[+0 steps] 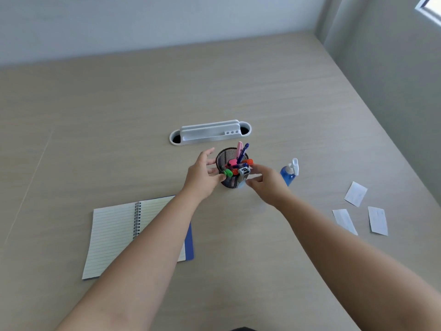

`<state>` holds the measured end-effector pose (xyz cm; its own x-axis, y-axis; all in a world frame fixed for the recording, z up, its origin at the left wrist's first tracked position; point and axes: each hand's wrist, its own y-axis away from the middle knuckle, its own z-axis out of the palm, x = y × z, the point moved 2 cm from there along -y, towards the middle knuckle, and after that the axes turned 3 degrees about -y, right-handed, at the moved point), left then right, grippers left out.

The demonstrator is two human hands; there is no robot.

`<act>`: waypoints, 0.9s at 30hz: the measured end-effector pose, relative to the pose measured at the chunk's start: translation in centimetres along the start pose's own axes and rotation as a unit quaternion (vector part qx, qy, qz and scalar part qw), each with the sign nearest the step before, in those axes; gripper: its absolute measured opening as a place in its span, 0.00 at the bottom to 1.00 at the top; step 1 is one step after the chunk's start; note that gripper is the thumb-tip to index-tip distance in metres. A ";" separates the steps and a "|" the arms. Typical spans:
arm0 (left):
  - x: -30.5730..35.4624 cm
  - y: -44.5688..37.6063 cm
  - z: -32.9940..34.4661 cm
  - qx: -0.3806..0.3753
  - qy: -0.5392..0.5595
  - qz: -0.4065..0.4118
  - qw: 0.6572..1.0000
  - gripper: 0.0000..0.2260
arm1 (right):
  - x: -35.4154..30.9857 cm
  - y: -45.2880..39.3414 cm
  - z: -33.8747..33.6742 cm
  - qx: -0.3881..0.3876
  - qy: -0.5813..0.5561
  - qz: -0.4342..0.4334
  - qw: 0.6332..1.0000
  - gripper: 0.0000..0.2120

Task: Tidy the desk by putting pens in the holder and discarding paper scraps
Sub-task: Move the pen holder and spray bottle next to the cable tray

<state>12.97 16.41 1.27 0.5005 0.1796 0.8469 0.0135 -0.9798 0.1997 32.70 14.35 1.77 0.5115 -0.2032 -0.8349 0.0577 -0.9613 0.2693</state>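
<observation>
A black mesh pen holder (pixel 226 161) stands mid-desk, filled with several pens and markers (pixel 242 152) in pink, blue, orange and green, plus a silver clip-like item (pixel 244 173) at its near rim. My left hand (pixel 201 179) cups the holder's left side, with the thumb across its front and the index finger lifted. My right hand (pixel 267 185) is at the holder's right side, fingers apart, fingertips beside the silver item and holding nothing I can see. Three white paper scraps (pixel 355 194) (pixel 344 221) (pixel 377 220) lie on the desk at the right.
An open spiral notebook (pixel 114 235) lies at the near left, partly under my left forearm. A blue pump bottle (pixel 290 173) stands just right of my right hand. A white cable tray (pixel 210 133) sits behind the holder. Walls border the desk at the back and right.
</observation>
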 end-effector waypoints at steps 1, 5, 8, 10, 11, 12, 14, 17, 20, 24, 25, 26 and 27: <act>0.2 -0.8 -0.2 0.001 -0.004 -0.001 1.000 0.37 | -0.3 -0.9 0.1 0.001 -0.008 -0.001 1.000 0.17; 1.1 -3.8 -0.9 -0.004 -0.012 -0.007 1.000 0.37 | -1.5 -3.9 0.2 0.016 -0.034 0.006 0.999 0.18; 1.5 -5.6 -1.3 -0.008 -0.012 -0.009 1.000 0.36 | -2.0 -5.8 0.2 0.027 -0.044 0.009 0.999 0.20; 1.7 -6.7 -1.5 -0.012 -0.007 -0.011 1.000 0.36 | -2.1 -6.9 0.3 0.027 -0.050 0.025 0.998 0.23; 1.8 -7.1 -1.6 -0.013 -0.005 -0.012 1.000 0.36 | -2.2 -7.4 0.3 0.023 -0.055 0.034 0.998 0.25; 1.8 -7.5 -1.6 -0.014 -0.007 -0.013 1.000 0.36 | -2.2 -7.8 0.4 0.020 -0.059 0.041 0.997 0.27; 1.8 -8.3 -1.7 -0.012 -0.009 -0.012 1.000 0.34 | -2.4 -8.5 0.4 0.020 -0.062 0.045 0.997 0.29; 1.6 -9.2 -1.6 -0.009 0.018 -0.015 1.000 0.30 | -2.6 -9.2 0.6 0.024 -0.057 0.039 0.997 0.29; 1.4 -9.7 -1.5 0.004 0.059 -0.030 0.998 0.26 | -2.4 -9.5 0.9 0.003 -0.058 0.038 0.998 0.30; 1.1 -9.6 -1.2 0.016 0.093 -0.036 0.995 0.25 | -2.1 -8.9 1.2 -0.033 -0.093 0.040 0.994 0.34; 1.0 -9.4 -1.1 0.017 0.101 -0.036 0.994 0.25 | -2.0 -8.5 1.3 -0.041 -0.102 0.046 0.993 0.34; 0.9 -9.0 -1.0 0.021 0.106 -0.039 0.993 0.26 | -1.7 -8.0 1.5 -0.043 -0.110 0.054 0.992 0.34; 0.7 -8.5 -0.8 0.027 0.109 -0.045 0.993 0.26 | -1.4 -7.3 1.7 -0.039 -0.118 0.064 0.990 0.33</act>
<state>12.48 24.95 0.59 0.2966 0.2761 0.9142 0.0993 -0.9610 0.2580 30.08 21.31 0.14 0.3056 -0.3693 -0.8776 0.0751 -0.9095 0.4088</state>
